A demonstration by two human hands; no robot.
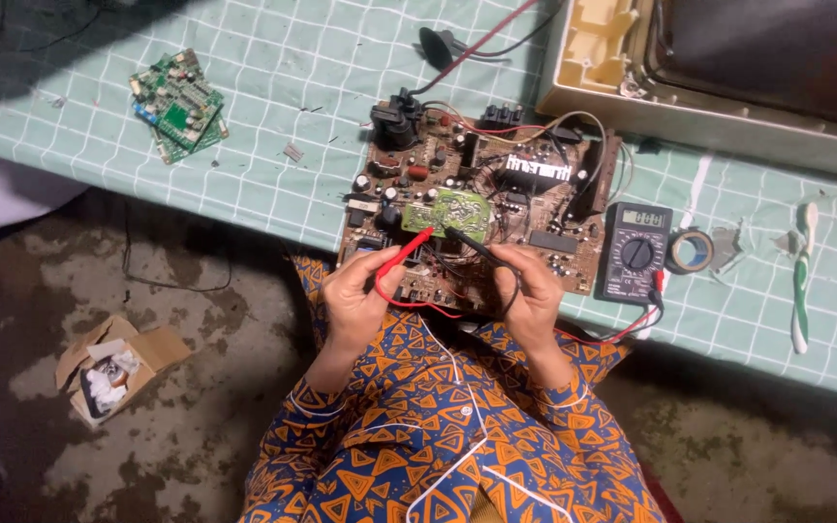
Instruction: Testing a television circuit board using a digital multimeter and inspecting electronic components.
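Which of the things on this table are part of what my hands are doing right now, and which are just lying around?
In use:
left hand holding red probe
right hand holding black probe
small green board on the large brown circuit board
multimeter

Lying about:
green boards
tape roll
toothbrush
cardboard box on the floor

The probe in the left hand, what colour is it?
Red probe, held by the left hand; seen in the head view.
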